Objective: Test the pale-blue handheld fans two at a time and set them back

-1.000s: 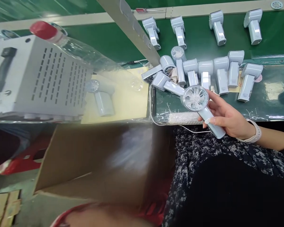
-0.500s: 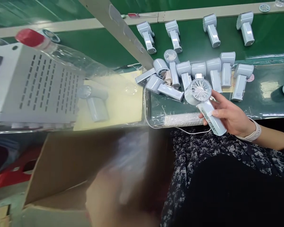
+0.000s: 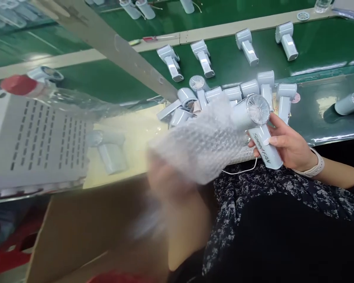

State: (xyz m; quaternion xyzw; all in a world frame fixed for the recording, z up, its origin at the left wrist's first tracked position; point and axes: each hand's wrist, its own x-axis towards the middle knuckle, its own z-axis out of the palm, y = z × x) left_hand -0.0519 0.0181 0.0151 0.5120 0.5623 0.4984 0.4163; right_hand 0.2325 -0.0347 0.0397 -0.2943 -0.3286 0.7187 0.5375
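My right hand (image 3: pixel 292 143) is closed around the handle of a pale blue handheld fan (image 3: pixel 261 129), with "Speed FAN" printed along it and its round clear-covered face turned up. Smeared by motion, my left hand (image 3: pixel 171 177) grips a bubble wrap bag (image 3: pixel 206 137). The bag reaches up to the fan's head and hides part of the fans behind. Whether bag and fan touch I cannot tell. A thin white cable (image 3: pixel 240 172) runs below the held fan.
Several more fans, one of them (image 3: pixel 286 98) just behind my right hand, crowd the bench. Others stand on the green conveyor (image 3: pixel 224 51). At left are a vented metal box (image 3: pixel 44 137), a red-capped plastic bottle (image 3: pixel 20 84) and, below, a cardboard box (image 3: pixel 76 228). A metal post (image 3: pixel 129 59) slants across.
My left hand has come up out of the cardboard box with a bubble wrap bag and moved beside the fan. My right hand keeps its hold; the fan has turned slightly, showing its lettering.
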